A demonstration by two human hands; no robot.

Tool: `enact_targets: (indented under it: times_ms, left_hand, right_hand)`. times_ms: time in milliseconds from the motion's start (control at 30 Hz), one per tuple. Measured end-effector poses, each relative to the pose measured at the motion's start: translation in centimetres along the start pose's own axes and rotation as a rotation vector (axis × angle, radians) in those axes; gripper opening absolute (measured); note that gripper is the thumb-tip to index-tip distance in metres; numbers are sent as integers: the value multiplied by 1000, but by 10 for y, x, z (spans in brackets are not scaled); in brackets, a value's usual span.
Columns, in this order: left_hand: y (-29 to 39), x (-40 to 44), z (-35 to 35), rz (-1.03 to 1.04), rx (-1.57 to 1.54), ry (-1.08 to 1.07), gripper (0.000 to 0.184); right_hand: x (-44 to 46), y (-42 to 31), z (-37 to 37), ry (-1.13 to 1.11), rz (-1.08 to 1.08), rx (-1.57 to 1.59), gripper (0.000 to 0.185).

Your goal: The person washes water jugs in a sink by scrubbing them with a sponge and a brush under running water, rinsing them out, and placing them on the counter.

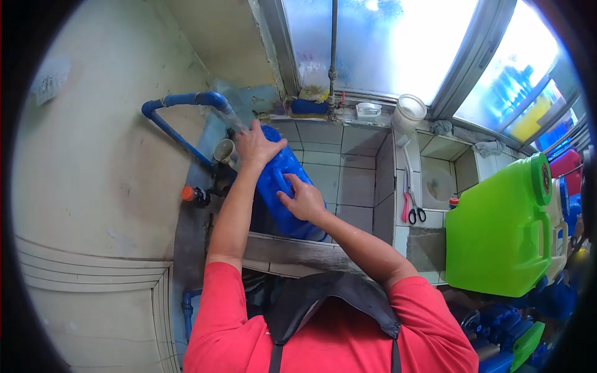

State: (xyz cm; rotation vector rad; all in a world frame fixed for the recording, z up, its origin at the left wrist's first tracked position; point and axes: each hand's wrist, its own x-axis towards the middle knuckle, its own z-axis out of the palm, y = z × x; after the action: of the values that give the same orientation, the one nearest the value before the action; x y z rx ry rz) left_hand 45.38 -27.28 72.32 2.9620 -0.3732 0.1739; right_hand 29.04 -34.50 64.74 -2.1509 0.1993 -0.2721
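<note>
A blue plastic jug [284, 196] leans at a slant in the tiled basin, its top toward the wall pipe. My left hand [256, 149] grips the jug near its mouth, the thumb across its upper part; the other fingers are partly hidden. Just above that hand, a clear tube end [233, 119] hangs from the blue pipe [186, 99]. My right hand [303, 198] is closed around the handle on the jug's side. The jug's mouth is hidden behind my left hand.
A tiled basin [357, 168] surrounds the jug. Right of it lie black-handled scissors [416, 214] and a pink-handled tool [406, 208], beside a large green jerrycan [497, 227]. A white tub [409, 112] stands by the window. An orange-capped bottle [196, 195] is at left.
</note>
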Motion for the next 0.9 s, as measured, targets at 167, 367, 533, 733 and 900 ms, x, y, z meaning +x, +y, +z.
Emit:
enact_targets:
  times_ms: [167,367,533,733,900]
  left_hand:
    - [-27,16,24,156,-653,199,71]
    - [-47,0,20,-317,-2249,-363,37]
    - [-63,8,44,-309,-2172,-255,27]
    - [-60,20,44,114,-960,-50,30]
    - [-25,-4,22,372,-236,125,81]
  right_hand:
    - [25,19,22,62,-98,62,58]
    - [84,-13,-14,-41,292,857,52]
    - [115,-1,-5,-218,370,1027,46]
    - [86,-5,-47,415,-345,-210,48]
    - [55,27,-112,408,-281,-484,50]
